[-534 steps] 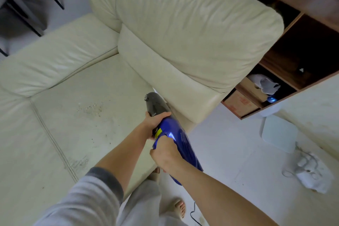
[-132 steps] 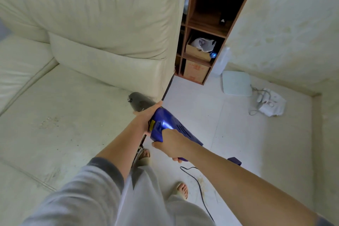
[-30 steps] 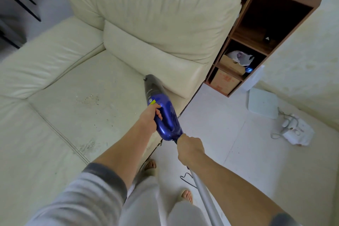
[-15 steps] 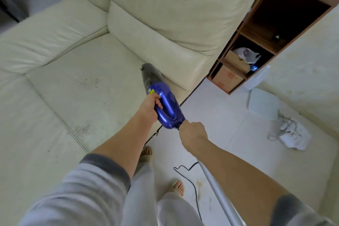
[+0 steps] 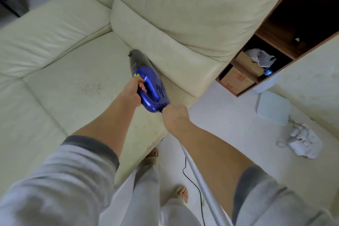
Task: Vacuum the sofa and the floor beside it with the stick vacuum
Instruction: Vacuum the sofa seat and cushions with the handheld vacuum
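The stick vacuum hovered over the sofa seat, crumbs at nine o'clock. Left hand wrapped its handle; right hand clenched the tube. Rigid, seemingly light; hold there.

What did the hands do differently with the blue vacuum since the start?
The right hand let go of the blue vacuum body and now grips the silver tube at its back end. The left hand shifted onto the loop handle. The crumbs stayed on the sofa seat.
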The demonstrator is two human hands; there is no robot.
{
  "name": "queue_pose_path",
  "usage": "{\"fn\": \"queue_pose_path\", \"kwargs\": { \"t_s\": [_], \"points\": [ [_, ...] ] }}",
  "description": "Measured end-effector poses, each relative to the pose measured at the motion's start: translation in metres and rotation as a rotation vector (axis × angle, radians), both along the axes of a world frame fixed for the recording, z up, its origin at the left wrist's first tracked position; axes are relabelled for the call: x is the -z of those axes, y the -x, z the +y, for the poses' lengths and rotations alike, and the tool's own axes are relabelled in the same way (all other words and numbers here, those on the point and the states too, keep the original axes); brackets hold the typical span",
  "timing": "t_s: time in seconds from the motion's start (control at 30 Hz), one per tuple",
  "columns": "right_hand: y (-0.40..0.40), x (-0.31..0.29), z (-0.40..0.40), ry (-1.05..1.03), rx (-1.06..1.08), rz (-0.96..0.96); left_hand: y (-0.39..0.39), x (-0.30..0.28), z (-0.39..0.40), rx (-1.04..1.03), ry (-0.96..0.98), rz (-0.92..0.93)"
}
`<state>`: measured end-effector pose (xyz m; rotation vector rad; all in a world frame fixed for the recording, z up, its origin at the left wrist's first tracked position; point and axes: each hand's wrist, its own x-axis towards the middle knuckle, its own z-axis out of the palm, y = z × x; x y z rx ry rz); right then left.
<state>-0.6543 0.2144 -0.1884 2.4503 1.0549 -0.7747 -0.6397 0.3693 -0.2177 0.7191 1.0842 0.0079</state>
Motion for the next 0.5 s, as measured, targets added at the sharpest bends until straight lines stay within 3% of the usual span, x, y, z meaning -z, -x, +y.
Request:
{"fn": "queue_pose_path", "kwargs": {
  "t_s": [0.27, 0.5],
  "points": [
    [-0.007, -0.003, 0.014, -0.014, -0.04, 0.019, -0.007, -0.003, 0.014, 0.001, -0.07, 0.01],
    [-0.058, -0.004, 0.082, -0.004, -0.091, 0.021, -0.044, -0.008, 0.08, -0.094, -0.041, 0.001]
  ]
}}
